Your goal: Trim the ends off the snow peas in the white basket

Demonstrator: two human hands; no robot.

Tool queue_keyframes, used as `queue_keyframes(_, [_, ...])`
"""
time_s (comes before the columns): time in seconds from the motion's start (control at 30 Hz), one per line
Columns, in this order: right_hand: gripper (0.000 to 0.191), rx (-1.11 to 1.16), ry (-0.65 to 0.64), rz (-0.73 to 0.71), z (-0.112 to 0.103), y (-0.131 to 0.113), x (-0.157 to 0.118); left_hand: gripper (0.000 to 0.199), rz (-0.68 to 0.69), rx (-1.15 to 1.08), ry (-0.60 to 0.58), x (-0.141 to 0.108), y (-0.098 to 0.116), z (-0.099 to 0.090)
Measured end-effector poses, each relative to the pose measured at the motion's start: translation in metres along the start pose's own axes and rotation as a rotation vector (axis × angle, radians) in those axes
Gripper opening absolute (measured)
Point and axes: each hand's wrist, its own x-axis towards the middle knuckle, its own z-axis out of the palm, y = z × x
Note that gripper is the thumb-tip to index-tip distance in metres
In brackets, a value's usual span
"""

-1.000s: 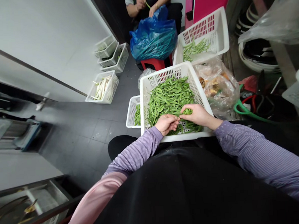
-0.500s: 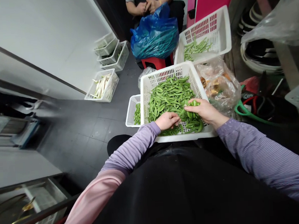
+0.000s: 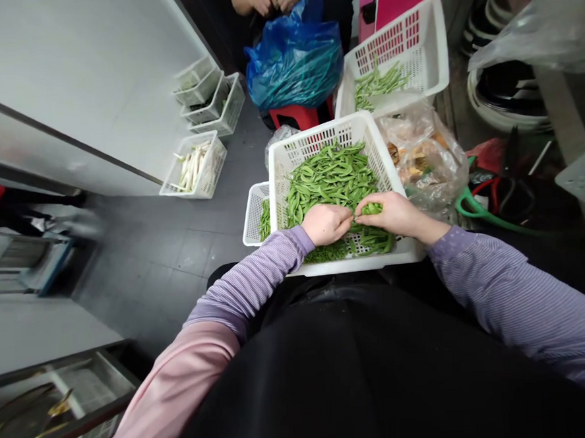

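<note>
Above the white plastic basket [image 3: 345, 263], over heaped snow pea pods [image 3: 329, 177], the right hand [image 3: 394, 214] is pinching a small pod cluster [image 3: 371, 209] between thumb and fingers. The left hand [image 3: 326, 224] is curving just beside it; whether its grip is holding a pod cannot be determined.

- The floor [image 3: 147, 274] is made from dark grey tiles, and these things stand directly on it:
- one white plastic basket [image 3: 192, 195] with long white stalks [image 3: 193, 169] inside
- some small white baskets [image 3: 226, 114], placed close together
- a red stool [image 3: 299, 117]
- a small white basket [image 3: 253, 211] with green pods [image 3: 265, 220] inside
- a clear plastic bag [image 3: 278, 140], just behind this basket
</note>
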Motion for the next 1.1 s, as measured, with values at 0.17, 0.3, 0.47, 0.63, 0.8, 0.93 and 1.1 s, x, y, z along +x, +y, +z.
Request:
queue_keyframes(0.17, [0.031, 0.704, 0.136, 0.316, 0.002, -0.006, 0.0, 0.034, -0.164, -0.137, 0.308, 0.001, 0.0, 0.026])
queue_keyframes(0.3, [0.027, 0.958, 0.289, 0.339, -0.023, 0.007, 0.006, 0.027, -0.181, 0.004, -0.128, -0.009, -0.016, 0.055])
queue_keyframes(0.47, [0.018, 0.956, 0.406, 0.234, -0.061, 0.02, 0.008, 0.042, -0.044, 0.205, -0.421, -0.014, -0.037, 0.081])
queue_keyframes(0.63, [0.022, 1.011, 0.317, 0.262, -0.053, 0.015, 0.011, 0.029, -0.048, 0.218, -0.414, 0.02, -0.032, 0.111])
queue_keyframes(0.8, [0.027, 0.929, 0.337, 0.261, -0.045, 0.023, 0.015, 0.033, -0.046, 0.225, -0.438, 0.033, -0.034, 0.134])
queue_keyframes(0.93, [0.026, 0.86, 0.316, 0.285, -0.04, 0.023, 0.015, 0.029, -0.132, 0.175, -0.426, 0.024, -0.038, 0.12])
queue_keyframes(1.1, [0.02, 0.303, 0.177, 0.252, -0.021, 0.012, 0.013, 0.02, -0.172, 0.116, -0.421, 0.01, -0.037, 0.069])
